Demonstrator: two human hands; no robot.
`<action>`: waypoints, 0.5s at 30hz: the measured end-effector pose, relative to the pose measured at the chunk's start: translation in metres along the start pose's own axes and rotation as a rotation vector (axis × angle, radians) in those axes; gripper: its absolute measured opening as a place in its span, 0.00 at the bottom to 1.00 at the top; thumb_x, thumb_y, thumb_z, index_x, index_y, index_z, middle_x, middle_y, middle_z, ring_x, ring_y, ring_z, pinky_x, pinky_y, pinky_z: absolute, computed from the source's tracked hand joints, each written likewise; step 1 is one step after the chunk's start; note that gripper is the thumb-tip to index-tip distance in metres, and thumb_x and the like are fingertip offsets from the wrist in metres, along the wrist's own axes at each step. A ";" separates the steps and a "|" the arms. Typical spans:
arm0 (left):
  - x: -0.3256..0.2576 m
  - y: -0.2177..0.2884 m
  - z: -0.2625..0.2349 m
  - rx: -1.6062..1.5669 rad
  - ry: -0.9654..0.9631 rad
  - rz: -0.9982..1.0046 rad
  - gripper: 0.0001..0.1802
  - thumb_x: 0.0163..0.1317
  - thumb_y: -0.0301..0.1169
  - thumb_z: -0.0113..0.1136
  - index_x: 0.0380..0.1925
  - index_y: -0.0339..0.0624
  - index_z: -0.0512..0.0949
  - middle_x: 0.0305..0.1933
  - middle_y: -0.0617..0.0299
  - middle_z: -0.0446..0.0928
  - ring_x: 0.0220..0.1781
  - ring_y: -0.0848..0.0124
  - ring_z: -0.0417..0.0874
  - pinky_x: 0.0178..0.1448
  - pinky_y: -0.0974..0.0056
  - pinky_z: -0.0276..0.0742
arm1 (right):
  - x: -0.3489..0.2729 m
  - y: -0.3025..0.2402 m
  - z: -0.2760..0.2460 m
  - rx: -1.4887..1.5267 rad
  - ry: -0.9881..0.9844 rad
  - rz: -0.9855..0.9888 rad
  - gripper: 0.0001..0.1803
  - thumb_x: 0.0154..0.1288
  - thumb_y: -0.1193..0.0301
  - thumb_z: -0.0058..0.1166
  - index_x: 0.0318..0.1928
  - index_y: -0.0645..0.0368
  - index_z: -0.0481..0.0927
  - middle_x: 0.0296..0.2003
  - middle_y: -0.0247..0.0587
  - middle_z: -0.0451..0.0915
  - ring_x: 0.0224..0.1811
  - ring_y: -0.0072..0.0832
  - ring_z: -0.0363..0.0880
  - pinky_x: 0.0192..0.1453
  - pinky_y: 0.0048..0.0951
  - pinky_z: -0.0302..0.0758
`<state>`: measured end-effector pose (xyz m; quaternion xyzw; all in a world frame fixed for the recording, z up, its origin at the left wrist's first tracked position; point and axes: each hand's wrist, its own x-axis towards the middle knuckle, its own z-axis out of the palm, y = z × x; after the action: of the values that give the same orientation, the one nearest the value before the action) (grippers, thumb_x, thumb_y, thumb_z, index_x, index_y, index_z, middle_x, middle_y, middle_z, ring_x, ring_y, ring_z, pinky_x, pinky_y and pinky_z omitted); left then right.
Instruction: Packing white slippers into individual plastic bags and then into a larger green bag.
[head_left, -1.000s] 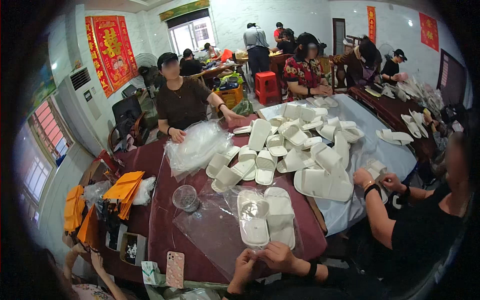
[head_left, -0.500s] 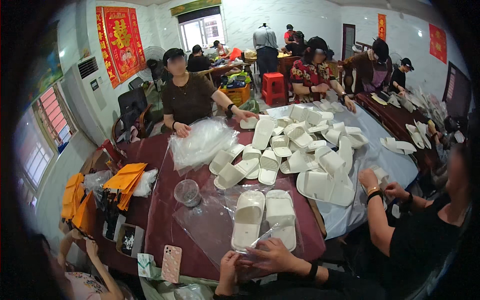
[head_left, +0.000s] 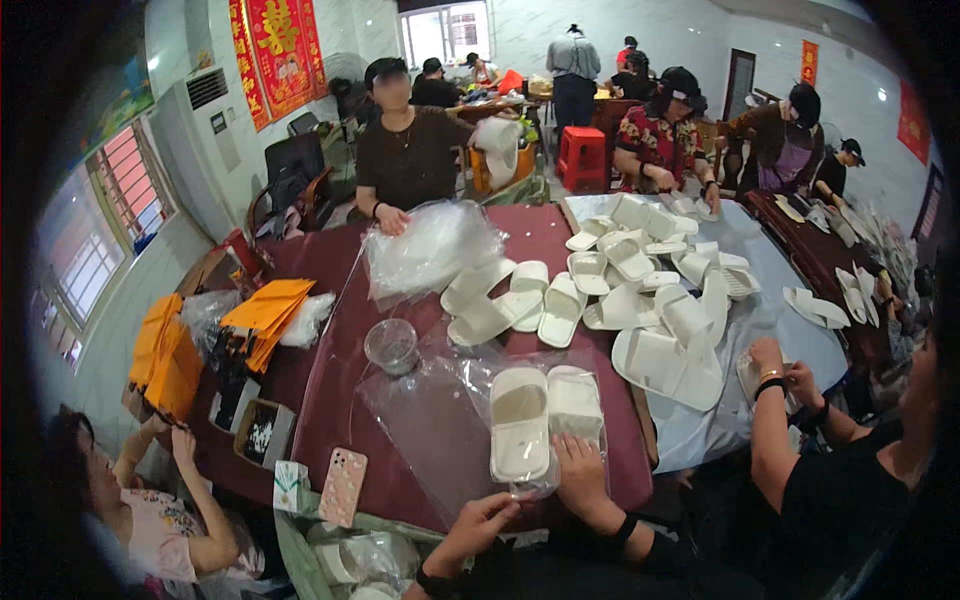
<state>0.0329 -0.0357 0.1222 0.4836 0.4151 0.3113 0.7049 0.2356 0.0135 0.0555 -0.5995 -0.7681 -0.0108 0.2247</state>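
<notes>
A pair of white slippers (head_left: 520,425) lies side by side inside a clear plastic bag (head_left: 440,430) on the maroon table (head_left: 320,380), right in front of me. My right hand (head_left: 580,470) rests on the bag's near end, fingers gripping it at the heel of the right slipper. My left hand (head_left: 485,522) hovers just below the bag's near edge, fingers loosely spread and holding nothing.
A heap of loose white slippers (head_left: 640,290) covers the table's far right. Across the table a person handles a stack of clear bags (head_left: 430,245). A round clear tub (head_left: 392,345), a pink phone (head_left: 343,487), orange packets (head_left: 265,310) and seated people surround the table.
My left hand has come off the bag and dropped back toward me. My right hand stays on the bag's near end with the slippers inside.
</notes>
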 end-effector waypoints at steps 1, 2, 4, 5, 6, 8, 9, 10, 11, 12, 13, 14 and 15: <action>0.000 -0.001 -0.002 -0.011 0.016 -0.005 0.13 0.65 0.31 0.48 0.46 0.37 0.75 0.46 0.60 0.76 0.47 0.77 0.73 0.50 0.72 0.68 | 0.003 0.000 -0.001 0.135 -0.016 -0.002 0.25 0.53 0.72 0.48 0.54 0.65 0.68 0.51 0.55 0.70 0.56 0.48 0.67 0.59 0.45 0.62; 0.003 -0.005 -0.006 0.059 0.014 0.021 0.15 0.65 0.31 0.48 0.50 0.39 0.73 0.46 0.62 0.76 0.47 0.78 0.73 0.51 0.72 0.68 | 0.006 -0.001 -0.009 0.090 0.079 -0.074 0.21 0.52 0.77 0.48 0.49 0.65 0.72 0.46 0.54 0.74 0.49 0.46 0.73 0.50 0.37 0.71; -0.001 -0.008 -0.009 0.196 0.069 0.051 0.16 0.65 0.31 0.48 0.51 0.39 0.72 0.46 0.63 0.76 0.48 0.78 0.73 0.50 0.71 0.70 | 0.011 0.003 -0.011 0.202 0.191 -0.115 0.21 0.50 0.78 0.49 0.49 0.65 0.72 0.45 0.54 0.75 0.47 0.47 0.74 0.48 0.38 0.72; -0.007 -0.008 -0.011 0.187 0.087 0.051 0.16 0.65 0.31 0.48 0.51 0.39 0.72 0.46 0.63 0.76 0.48 0.78 0.73 0.50 0.71 0.70 | 0.014 0.008 -0.010 0.309 0.317 -0.141 0.22 0.49 0.78 0.51 0.48 0.66 0.72 0.44 0.55 0.75 0.44 0.48 0.75 0.46 0.39 0.73; -0.015 -0.008 -0.014 0.054 0.148 0.047 0.16 0.65 0.30 0.47 0.51 0.38 0.72 0.47 0.61 0.76 0.48 0.76 0.74 0.50 0.70 0.71 | 0.019 0.018 -0.005 0.265 0.402 -0.184 0.19 0.53 0.74 0.51 0.47 0.68 0.72 0.41 0.52 0.77 0.39 0.43 0.78 0.43 0.37 0.75; -0.034 -0.017 -0.033 0.157 0.300 0.125 0.14 0.65 0.28 0.46 0.48 0.35 0.73 0.46 0.58 0.76 0.47 0.71 0.76 0.49 0.67 0.73 | 0.021 0.025 -0.004 0.783 0.280 0.099 0.18 0.56 0.73 0.49 0.47 0.69 0.72 0.40 0.49 0.78 0.39 0.39 0.78 0.44 0.36 0.75; -0.045 -0.025 -0.046 0.138 0.413 0.148 0.13 0.65 0.26 0.45 0.46 0.35 0.74 0.45 0.58 0.76 0.46 0.70 0.77 0.49 0.66 0.74 | 0.024 0.024 -0.004 1.264 0.137 0.419 0.17 0.60 0.71 0.47 0.47 0.70 0.71 0.39 0.46 0.78 0.39 0.35 0.78 0.45 0.34 0.75; -0.055 -0.032 -0.056 0.115 0.518 0.169 0.12 0.65 0.25 0.45 0.44 0.34 0.74 0.43 0.58 0.76 0.44 0.70 0.78 0.48 0.66 0.74 | 0.036 -0.006 -0.064 1.444 0.112 0.292 0.20 0.66 0.66 0.40 0.50 0.69 0.68 0.40 0.43 0.76 0.40 0.30 0.76 0.47 0.32 0.74; -0.067 -0.028 -0.060 0.052 0.645 0.239 0.10 0.64 0.24 0.45 0.41 0.34 0.75 0.41 0.59 0.77 0.41 0.70 0.78 0.46 0.65 0.74 | 0.032 0.004 -0.057 1.447 0.084 0.285 0.20 0.66 0.66 0.40 0.50 0.69 0.68 0.40 0.43 0.76 0.40 0.30 0.76 0.47 0.32 0.74; -0.081 -0.024 -0.067 0.136 0.779 0.300 0.09 0.63 0.26 0.48 0.41 0.36 0.75 0.39 0.62 0.77 0.40 0.75 0.76 0.45 0.70 0.71 | 0.026 0.026 -0.043 1.264 0.177 0.223 0.18 0.66 0.67 0.40 0.50 0.68 0.69 0.36 0.42 0.75 0.35 0.27 0.75 0.40 0.28 0.74; -0.096 -0.029 -0.079 0.281 0.968 0.291 0.10 0.62 0.26 0.49 0.41 0.37 0.74 0.39 0.62 0.76 0.41 0.73 0.76 0.46 0.69 0.71 | 0.022 0.041 -0.032 1.084 0.265 0.154 0.16 0.65 0.69 0.41 0.49 0.67 0.69 0.33 0.40 0.75 0.31 0.24 0.74 0.34 0.24 0.73; -0.112 -0.039 -0.095 0.429 1.155 0.270 0.10 0.61 0.25 0.50 0.41 0.37 0.74 0.39 0.61 0.76 0.42 0.71 0.76 0.47 0.68 0.70 | 0.022 0.040 -0.025 1.093 0.232 0.141 0.16 0.65 0.69 0.41 0.49 0.67 0.69 0.33 0.40 0.75 0.31 0.24 0.74 0.34 0.24 0.73; -0.148 -0.060 -0.111 0.673 1.406 0.160 0.13 0.57 0.26 0.54 0.43 0.37 0.74 0.40 0.57 0.76 0.46 0.65 0.74 0.51 0.64 0.68 | 0.020 0.031 -0.009 1.232 0.135 0.109 0.17 0.65 0.68 0.40 0.50 0.67 0.69 0.34 0.41 0.74 0.33 0.25 0.73 0.36 0.25 0.72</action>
<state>-0.1313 -0.1336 0.0868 0.3889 0.8001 0.4517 0.0674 0.2638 0.0378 0.0633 -0.3962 -0.5856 0.4081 0.5776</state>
